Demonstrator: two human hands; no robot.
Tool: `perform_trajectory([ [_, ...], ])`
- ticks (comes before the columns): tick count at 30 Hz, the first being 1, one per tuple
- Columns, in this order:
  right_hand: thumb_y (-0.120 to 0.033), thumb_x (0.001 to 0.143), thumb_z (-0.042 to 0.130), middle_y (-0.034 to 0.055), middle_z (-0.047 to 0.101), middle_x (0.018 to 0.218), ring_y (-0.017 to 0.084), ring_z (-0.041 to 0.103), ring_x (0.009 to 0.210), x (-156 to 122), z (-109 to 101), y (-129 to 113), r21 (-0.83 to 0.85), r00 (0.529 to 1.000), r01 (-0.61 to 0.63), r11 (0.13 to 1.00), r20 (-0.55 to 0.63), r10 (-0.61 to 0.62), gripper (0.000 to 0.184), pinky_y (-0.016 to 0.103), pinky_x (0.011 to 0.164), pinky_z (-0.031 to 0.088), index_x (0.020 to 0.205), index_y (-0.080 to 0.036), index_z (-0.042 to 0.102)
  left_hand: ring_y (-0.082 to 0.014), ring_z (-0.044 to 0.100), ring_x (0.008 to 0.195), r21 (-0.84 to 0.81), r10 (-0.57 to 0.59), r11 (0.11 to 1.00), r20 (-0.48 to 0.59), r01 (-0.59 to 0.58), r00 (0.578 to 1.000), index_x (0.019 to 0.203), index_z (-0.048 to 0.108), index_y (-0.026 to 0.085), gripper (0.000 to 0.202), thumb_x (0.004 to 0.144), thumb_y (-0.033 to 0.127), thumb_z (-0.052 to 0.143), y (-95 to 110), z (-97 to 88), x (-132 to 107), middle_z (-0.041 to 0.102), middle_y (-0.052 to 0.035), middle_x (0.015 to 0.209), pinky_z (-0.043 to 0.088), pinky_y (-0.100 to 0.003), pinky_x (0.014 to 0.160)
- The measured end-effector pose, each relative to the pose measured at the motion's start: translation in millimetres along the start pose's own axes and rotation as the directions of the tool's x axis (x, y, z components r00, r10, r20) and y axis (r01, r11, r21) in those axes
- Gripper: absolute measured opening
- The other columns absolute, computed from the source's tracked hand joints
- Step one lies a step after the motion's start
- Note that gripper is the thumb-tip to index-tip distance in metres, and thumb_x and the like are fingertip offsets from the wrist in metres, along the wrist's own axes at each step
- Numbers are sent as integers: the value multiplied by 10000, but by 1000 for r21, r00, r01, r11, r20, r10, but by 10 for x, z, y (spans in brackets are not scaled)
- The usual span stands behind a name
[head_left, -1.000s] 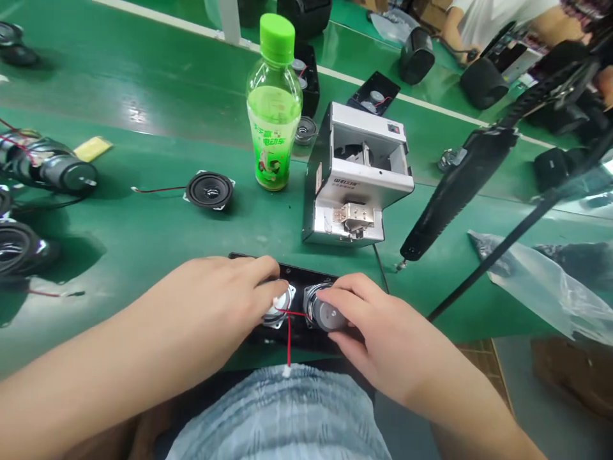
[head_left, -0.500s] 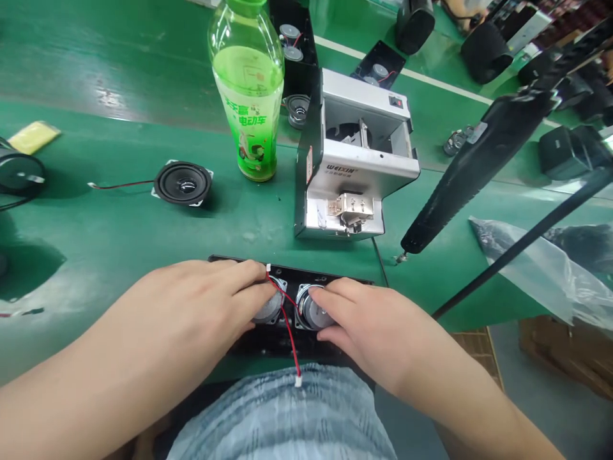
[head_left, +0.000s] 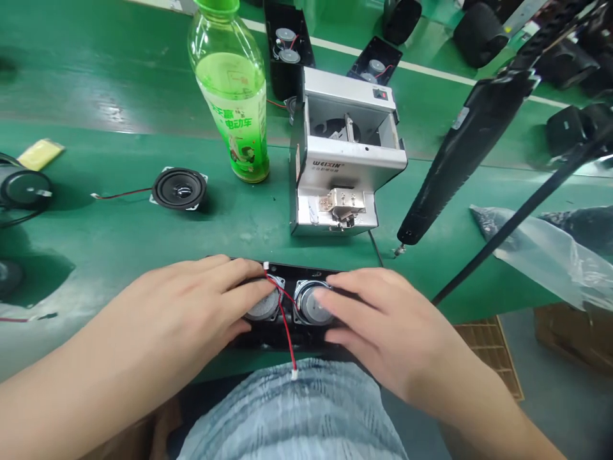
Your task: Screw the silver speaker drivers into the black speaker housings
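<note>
A black speaker housing (head_left: 290, 338) lies on the bench right in front of me, with two small speakers set side by side in it, magnets up. My left hand (head_left: 196, 306) has its fingers and thumb curled round the left speaker (head_left: 264, 306), hiding much of it. Over the right speaker (head_left: 316, 308), my right hand (head_left: 383, 313) has its fingers spread, a fingertip at the magnet and the thumb lower, near the housing. Red wires (head_left: 287, 329) with white plugs cross between the speakers; one plug hangs towards my shirt, another sits by my left index finger.
Beyond the housing stand a silver screw feeder (head_left: 354, 153) and a green drink bottle (head_left: 232, 115). A loose speaker (head_left: 179, 188) lies left. On the right hangs a black electric screwdriver (head_left: 445, 160), near a dark rod (head_left: 507, 233) and a clear plastic bag (head_left: 550, 255).
My right hand has loosened from the right speaker and spread its fingers, baring more of the magnet. My left hand stays on the left speaker. The view has shifted slightly.
</note>
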State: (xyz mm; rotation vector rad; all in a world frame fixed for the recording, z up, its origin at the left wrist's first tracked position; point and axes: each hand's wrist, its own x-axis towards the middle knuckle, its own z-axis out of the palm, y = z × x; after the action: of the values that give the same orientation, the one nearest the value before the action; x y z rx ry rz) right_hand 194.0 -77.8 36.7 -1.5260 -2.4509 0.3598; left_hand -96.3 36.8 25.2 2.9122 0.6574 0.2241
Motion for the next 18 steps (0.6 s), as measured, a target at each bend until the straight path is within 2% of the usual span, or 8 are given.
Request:
perform_trajectory([
  [2,-524,992,718,259,512,1628,427,581,1472,-148,44,7,45,989,-82,996,-120,87,677,649,1116,618,1552,-209,506,-287,749,1086,-70,-49,996,-12,48,999,1360,691,322,327,1084,316,517,-38,-20,-69,768,-61,1349,602,-439,865],
  [4,-678,883,777,324,294,1757,522,433,1589,-263,144,24,20,981,-148,989,-127,150,1014,741,1125,589,1666,-182,364,-307,686,1269,-123,-151,982,-49,144,987,1451,622,380,379,1073,381,598,-77,-16,-143,669,-49,1524,563,-477,1045],
  [5,-682,866,792,326,274,1769,529,409,1605,-294,200,35,2,982,-160,987,-101,159,1077,759,1134,579,1692,-181,316,-328,643,1353,-135,-202,972,-57,193,978,1496,585,383,431,1067,406,616,-91,-2,-177,605,-60,1603,529,-508,1119],
  [7,-557,921,796,276,380,1743,475,430,1611,-295,287,68,-10,987,-154,988,-56,154,988,738,1185,559,1704,-211,303,-361,604,1417,-143,-260,957,-37,252,965,1569,516,346,526,1062,441,616,-100,47,-238,534,-101,1664,508,-537,1163],
  [10,-396,975,773,185,426,1752,389,351,1678,-193,299,143,36,988,-153,988,4,153,858,681,1293,483,1698,-258,332,-369,663,1323,-133,-287,949,11,286,958,1595,484,291,557,1069,443,583,-65,114,-303,591,-143,1582,560,-533,1087],
  [14,-493,931,817,166,377,1793,377,305,1703,-49,167,227,83,994,-109,991,28,107,905,677,1314,457,1682,-244,380,-400,649,1332,28,-290,956,-57,292,955,1442,637,304,360,1092,334,556,33,49,-270,598,-124,1573,520,-586,1086],
  [16,-531,939,798,159,477,1737,376,398,1657,1,103,226,104,997,-60,993,-48,65,783,665,1286,493,1603,-243,500,-361,697,1226,129,-190,972,-47,195,981,1339,710,308,311,1098,255,521,76,-37,-189,686,-83,1453,529,-533,1006],
  [18,-406,1016,737,119,663,1571,316,609,1480,50,68,203,94,990,-3,996,-138,16,460,584,1201,574,1439,-255,640,-330,726,1072,199,-78,977,0,76,997,1274,747,274,334,1086,212,478,104,-118,-93,742,-95,1330,529,-485,866],
])
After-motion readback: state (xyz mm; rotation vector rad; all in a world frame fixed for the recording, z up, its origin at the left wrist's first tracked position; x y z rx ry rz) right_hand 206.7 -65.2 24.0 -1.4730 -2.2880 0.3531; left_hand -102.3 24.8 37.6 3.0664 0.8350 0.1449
